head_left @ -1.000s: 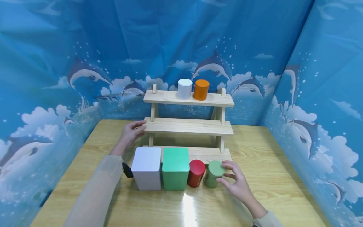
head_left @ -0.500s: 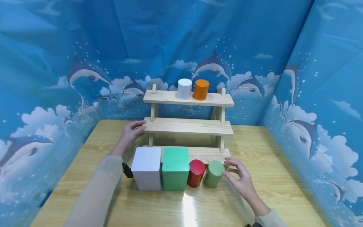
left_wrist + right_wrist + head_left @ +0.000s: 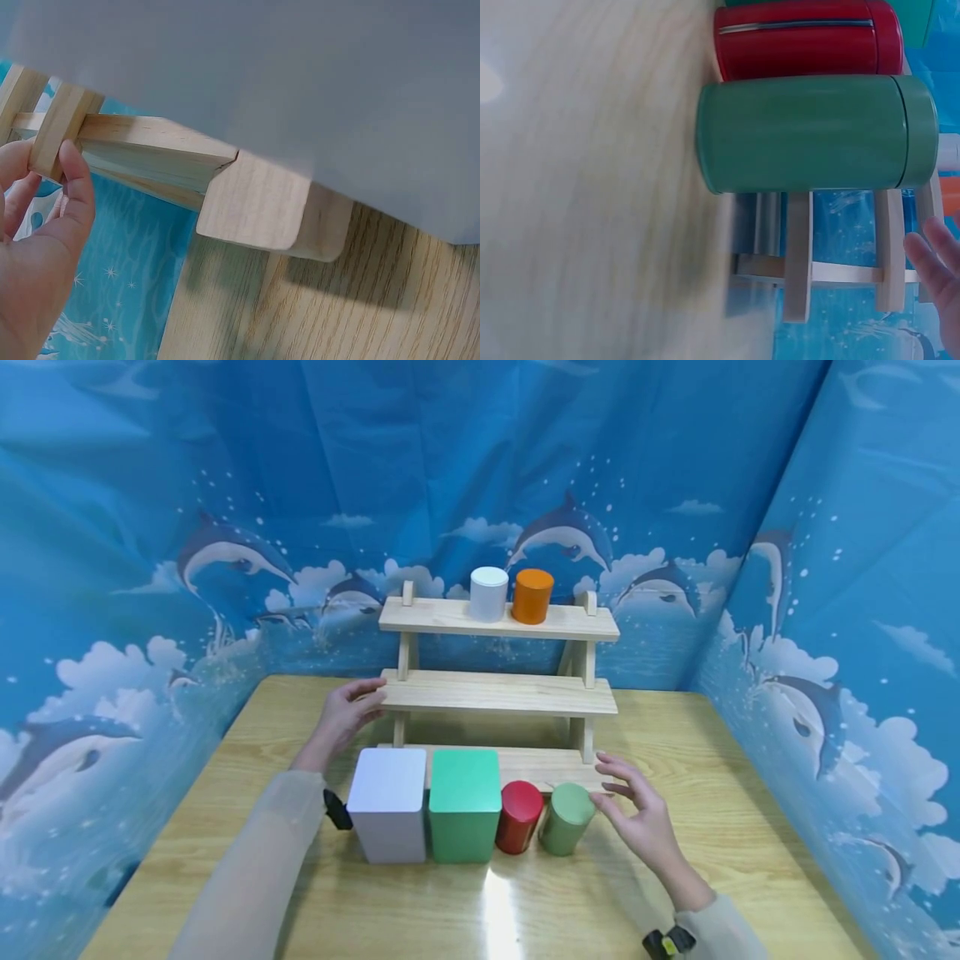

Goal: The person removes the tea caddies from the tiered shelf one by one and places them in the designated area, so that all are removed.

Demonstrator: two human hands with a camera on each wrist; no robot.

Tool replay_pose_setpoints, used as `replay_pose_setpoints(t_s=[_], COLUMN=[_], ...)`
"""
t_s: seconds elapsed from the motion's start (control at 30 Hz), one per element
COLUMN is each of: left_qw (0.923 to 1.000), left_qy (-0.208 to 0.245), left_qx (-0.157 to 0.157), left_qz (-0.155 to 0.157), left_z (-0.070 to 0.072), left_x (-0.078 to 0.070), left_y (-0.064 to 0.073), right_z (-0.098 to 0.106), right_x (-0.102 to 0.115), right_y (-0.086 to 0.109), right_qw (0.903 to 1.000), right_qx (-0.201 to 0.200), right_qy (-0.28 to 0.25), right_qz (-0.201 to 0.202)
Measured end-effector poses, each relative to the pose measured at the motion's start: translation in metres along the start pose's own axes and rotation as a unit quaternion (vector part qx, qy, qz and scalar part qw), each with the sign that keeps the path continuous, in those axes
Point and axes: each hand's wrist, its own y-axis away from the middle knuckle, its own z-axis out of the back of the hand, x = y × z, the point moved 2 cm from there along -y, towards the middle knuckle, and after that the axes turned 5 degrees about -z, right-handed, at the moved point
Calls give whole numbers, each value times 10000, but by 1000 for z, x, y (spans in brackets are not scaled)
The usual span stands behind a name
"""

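A three-step wooden display stand (image 3: 498, 692) stands at the back of the table. My left hand (image 3: 349, 714) pinches the left end of its middle board (image 3: 64, 127) between thumb and fingers. A green lidded canister (image 3: 567, 820) stands upright in front of the lowest step. To its right hovers my right hand (image 3: 643, 820), fingers spread and holding nothing; the right wrist view shows its fingers (image 3: 928, 274) apart from the canister. Left of the green canister are a red canister (image 3: 519, 817), a tall green box (image 3: 465, 807) and a white-grey box (image 3: 387, 807).
On the top step stand a white canister (image 3: 489, 595) and an orange canister (image 3: 533, 597). Blue dolphin-print curtains (image 3: 420, 468) hang behind and beside the wooden table (image 3: 720, 827). The white-grey box fills the upper part of the left wrist view.
My right hand has let go of the green canister and moved off to the right and slightly up. The left hand and the canisters stay in place.
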Motion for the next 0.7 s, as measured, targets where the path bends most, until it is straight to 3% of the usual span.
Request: replay_pose_setpoints(t_s=[0.33, 0.57, 0.7], left_qw=[10000, 9999, 9999], left_qy=[13, 59, 57], left_qx=[20, 132, 158], left_qz=[-15, -26, 22], left_z=[0, 1, 2], left_x=[-2, -1, 0], left_y=[-1, 0, 1], right_z=[0, -4, -6], right_x=[4, 11, 11], right_y=[-13, -28, -36], right_qw=[9999, 9992, 9991], right_qx=[24, 107, 121], right_qy=[145, 163, 209], right_qz=[-32, 337, 334])
